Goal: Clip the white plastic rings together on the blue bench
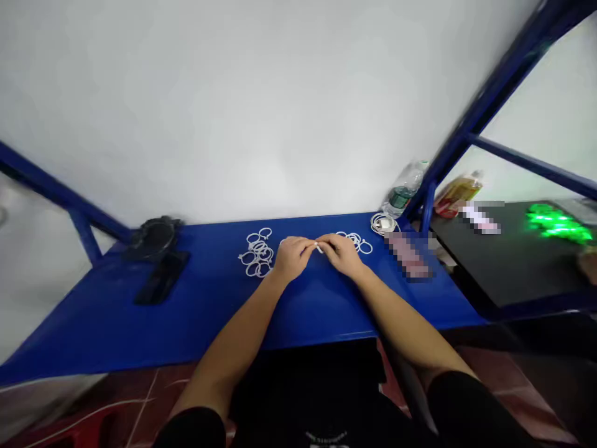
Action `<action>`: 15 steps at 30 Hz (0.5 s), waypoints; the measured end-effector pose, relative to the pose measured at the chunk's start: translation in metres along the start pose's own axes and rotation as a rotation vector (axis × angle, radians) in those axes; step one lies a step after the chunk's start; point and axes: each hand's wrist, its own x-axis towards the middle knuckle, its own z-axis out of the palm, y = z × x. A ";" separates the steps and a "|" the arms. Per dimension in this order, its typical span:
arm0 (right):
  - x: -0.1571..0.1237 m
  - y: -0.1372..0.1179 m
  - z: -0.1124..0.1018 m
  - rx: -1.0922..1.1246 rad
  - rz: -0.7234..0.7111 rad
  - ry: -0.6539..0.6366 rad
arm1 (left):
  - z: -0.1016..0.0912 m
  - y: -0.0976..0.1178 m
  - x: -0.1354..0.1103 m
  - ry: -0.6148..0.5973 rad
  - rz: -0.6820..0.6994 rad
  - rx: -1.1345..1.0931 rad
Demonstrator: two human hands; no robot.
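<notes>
My left hand (291, 256) and my right hand (342, 252) meet over the blue table (140, 311), fingers curled. Between their fingertips they pinch a small white ring piece (319, 248). A pile of several white plastic rings (257, 254) lies just left of my left hand. A smaller group of white rings (359, 242) lies just behind my right hand.
A black stand (156, 252) sits at the table's left. A coiled white cable (383, 223) and a plastic water bottle (403, 188) stand at the back right by a blue frame post (426, 208). A black table (513, 261) with green lights (557, 224) adjoins on the right.
</notes>
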 end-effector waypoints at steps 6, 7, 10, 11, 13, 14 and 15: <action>0.000 -0.002 -0.003 -0.018 0.059 -0.001 | 0.003 0.007 0.003 0.058 -0.154 -0.122; 0.000 -0.001 -0.003 -0.035 0.059 -0.002 | 0.004 0.008 0.004 0.074 -0.187 -0.169; -0.002 0.004 -0.001 -0.088 0.046 -0.004 | 0.006 0.010 0.005 0.046 -0.233 -0.291; -0.001 0.006 -0.001 -0.106 0.044 0.004 | 0.006 0.009 0.005 0.022 -0.237 -0.307; -0.001 0.010 -0.002 -0.128 0.054 0.021 | 0.005 0.005 0.005 -0.001 -0.273 -0.302; 0.000 0.011 -0.002 -0.129 0.066 0.029 | 0.004 0.002 0.004 0.003 -0.308 -0.296; 0.001 0.012 -0.003 -0.123 0.081 0.031 | 0.004 -0.001 0.004 0.015 -0.350 -0.295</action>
